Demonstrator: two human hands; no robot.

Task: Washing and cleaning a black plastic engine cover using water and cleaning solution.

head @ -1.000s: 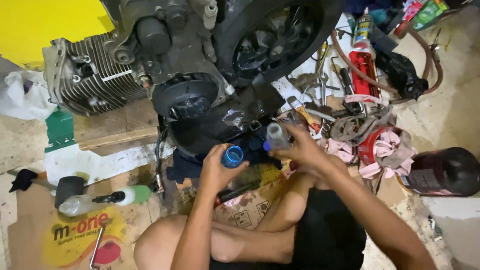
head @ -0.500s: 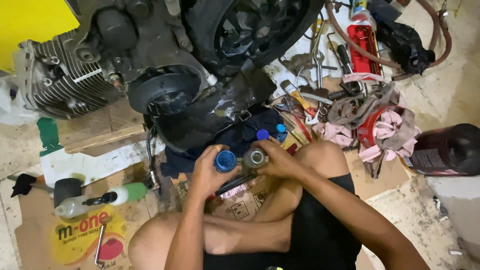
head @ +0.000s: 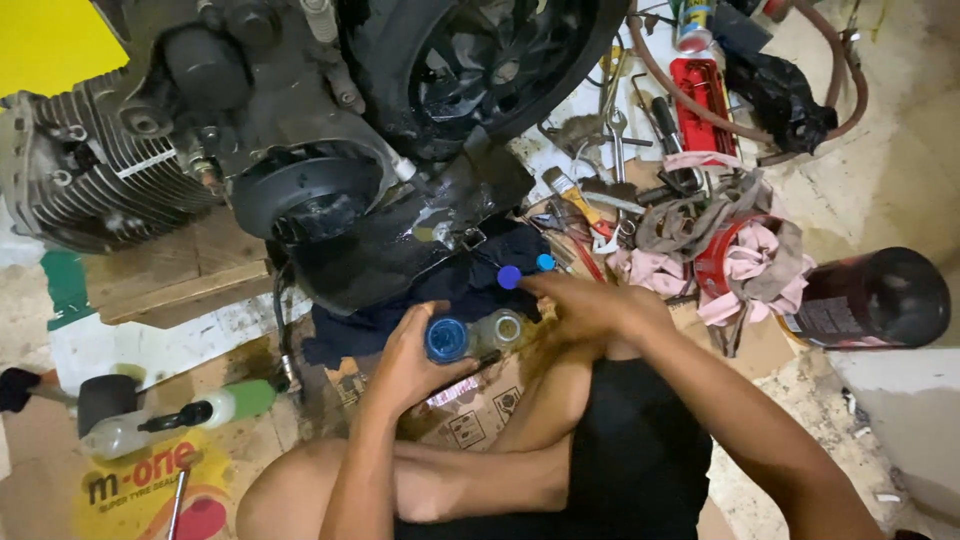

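Hands: left hand [head: 410,355] grips bottles [head: 470,337]; right hand [head: 590,305] pinches blue cap [head: 509,277].

Close head view, facing down

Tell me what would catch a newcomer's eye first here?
The big greasy engine with its black wheel fills the top. Just below it, the left hand holds a blue-capped bottle beside a clear bottle, while the right hand pinches a small blue cap. To the right lie pink rags and scattered tools.

Engine [head: 100,170] cut off at left edge; wheel [head: 480,60] cut at top.
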